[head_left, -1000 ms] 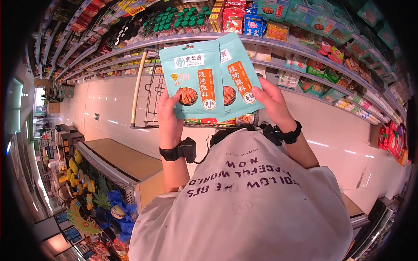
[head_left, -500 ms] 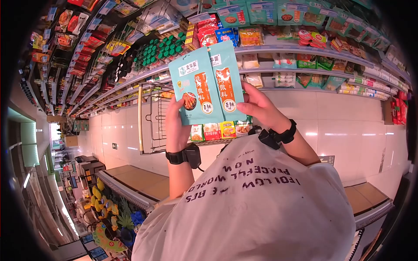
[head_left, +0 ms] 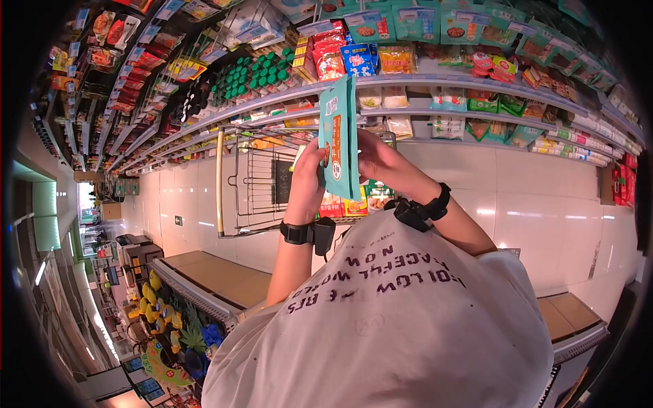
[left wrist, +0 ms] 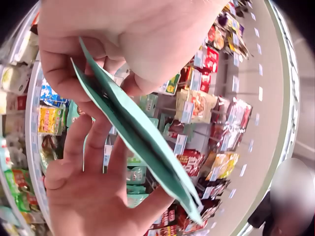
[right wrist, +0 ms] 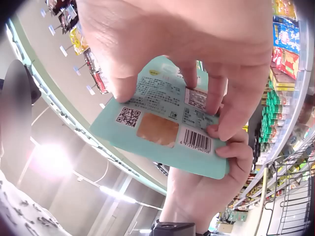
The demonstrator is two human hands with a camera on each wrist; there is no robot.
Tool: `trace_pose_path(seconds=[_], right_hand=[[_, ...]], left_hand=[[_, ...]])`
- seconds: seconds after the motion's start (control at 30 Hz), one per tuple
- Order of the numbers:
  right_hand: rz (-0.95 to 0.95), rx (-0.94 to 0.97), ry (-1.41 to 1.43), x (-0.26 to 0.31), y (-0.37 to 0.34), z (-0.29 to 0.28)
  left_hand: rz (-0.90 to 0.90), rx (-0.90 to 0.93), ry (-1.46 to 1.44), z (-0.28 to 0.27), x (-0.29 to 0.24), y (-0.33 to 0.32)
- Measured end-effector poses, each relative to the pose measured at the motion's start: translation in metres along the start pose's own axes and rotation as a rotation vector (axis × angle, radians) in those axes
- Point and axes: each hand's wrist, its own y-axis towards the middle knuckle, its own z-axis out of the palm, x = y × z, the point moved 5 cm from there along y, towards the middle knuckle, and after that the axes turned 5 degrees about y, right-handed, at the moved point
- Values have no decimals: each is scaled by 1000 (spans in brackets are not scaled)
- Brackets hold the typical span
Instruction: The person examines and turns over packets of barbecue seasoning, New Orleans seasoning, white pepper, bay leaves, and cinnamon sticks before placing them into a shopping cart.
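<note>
Two teal seasoning packets (head_left: 338, 139) stand nearly edge-on between the hands in the head view, overlapping face to back. Their slightly parted edges show in the left wrist view (left wrist: 138, 132). My left hand (head_left: 309, 175) grips them at the near side, thumb and fingers on either face. My right hand (head_left: 382, 162) holds the opposite side, its fingers against the printed back. That back, with its barcode, QR code and brown panel (right wrist: 158, 129), shows in the right wrist view, where fingers of both hands meet beside the barcode.
A wire shopping cart (head_left: 220, 180) with colourful packages in it stands beyond and below the hands. Stocked shelves (head_left: 435, 80) curve across the back, with green-capped jars and hanging teal packets. A low brown-topped display (head_left: 204, 268) stands at the left.
The packets, earlier fanned with their fronts facing the head camera, have turned nearly edge-on and overlap more closely. My left hand has moved right, nearer my right hand.
</note>
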Motion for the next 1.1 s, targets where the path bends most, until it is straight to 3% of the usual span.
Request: trace_pose_path(seconds=[0.1, 0.17, 0.23, 0.4, 0.57, 0.63, 0.73, 0.77, 0.9, 1.1], right_hand=[[4, 1, -7, -7, 7, -2], [-94, 43, -32, -9, 14, 2], [-69, 48, -10, -16, 20, 5], [-17, 79, -67, -19, 30, 15], [-39, 7, -160, -25, 41, 17], [-17, -11, -137, -31, 46, 20], [-62, -145, -337, -38, 54, 16], [-58, -126, -343, -39, 57, 16], [-41, -88, -481, -39, 60, 22], [63, -62, -375, -40, 65, 35]], left_hand=[[63, -108, 194, -6, 1, 3], [92, -103, 226, -7, 1, 6], [335, -165, 450, 2, -12, 4], [527, -173, 404, -3, -13, 1], [441, -135, 329, -7, -22, -11], [441, 2, 324, 0, -31, -16], [353, 22, 393, -4, -25, -19], [288, 28, 488, -5, -24, -20], [205, -5, 349, -19, -29, -30], [223, 23, 366, -47, -31, -31]])
